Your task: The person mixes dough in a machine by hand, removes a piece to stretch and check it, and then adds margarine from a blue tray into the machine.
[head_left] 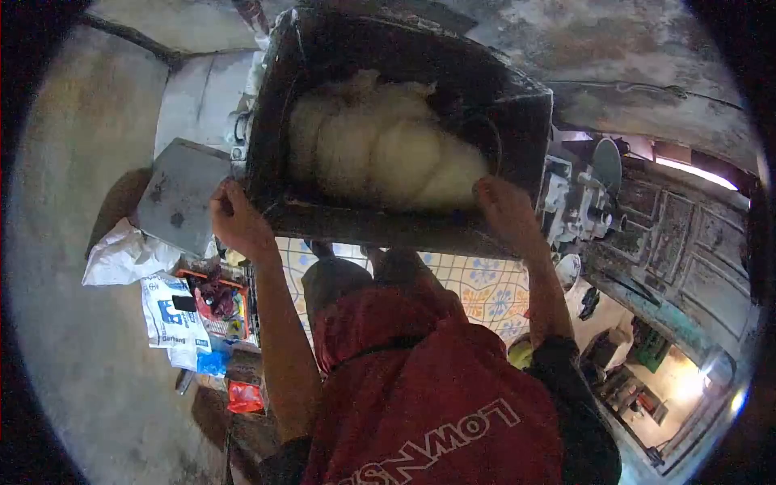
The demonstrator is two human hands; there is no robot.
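A large, pale mass of dough (380, 145) lies in a dark, open mixing trough (404, 222) in front of me. Its surface is smeared by motion. My left hand (240, 226) is by the trough's left front corner, its fingers curled in and nothing visible in them. At the right, my right hand (508, 214) reaches over the front rim. Its fingertips are at the dough's right end; whether they grip it or only touch it is hidden.
Pale machine fittings (578, 202) stick out on the trough's right side. A grey metal sheet (182, 194) leans at the left, above a white sack (174, 311) and a crate of bags. Patterned floor tiles (485, 283) show below; a wooden door (671, 234) stands at the right.
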